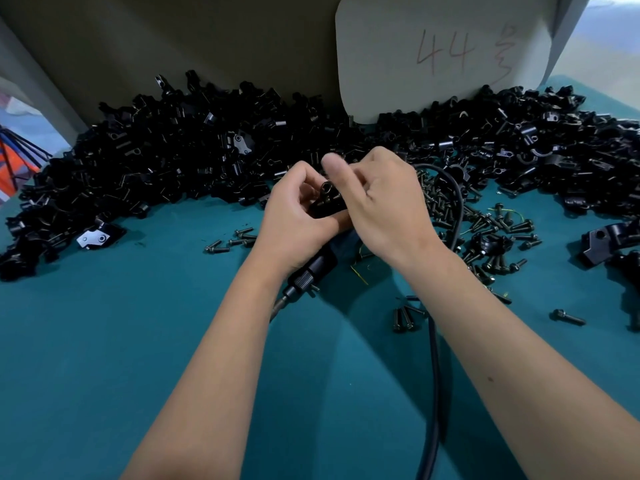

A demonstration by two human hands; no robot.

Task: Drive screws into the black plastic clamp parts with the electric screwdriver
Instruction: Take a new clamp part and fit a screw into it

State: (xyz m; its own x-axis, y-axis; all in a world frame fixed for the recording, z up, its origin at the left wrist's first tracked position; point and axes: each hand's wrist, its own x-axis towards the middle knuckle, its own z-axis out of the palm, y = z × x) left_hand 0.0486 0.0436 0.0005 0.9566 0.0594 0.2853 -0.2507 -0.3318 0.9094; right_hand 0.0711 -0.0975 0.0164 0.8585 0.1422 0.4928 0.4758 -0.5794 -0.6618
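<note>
Though curled, both hands (341, 206) on clamp part (327, 202)

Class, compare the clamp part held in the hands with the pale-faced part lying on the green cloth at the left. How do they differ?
The held clamp part is gripped by both hands, off the cloth; the lying part rests untouched on the cloth. The held one looks all black; the lying one shows a pale face. Both are small.

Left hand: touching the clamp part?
Touching. Head view shows left hand fingers curled round the clamp part, right hand pinching it too.
</note>
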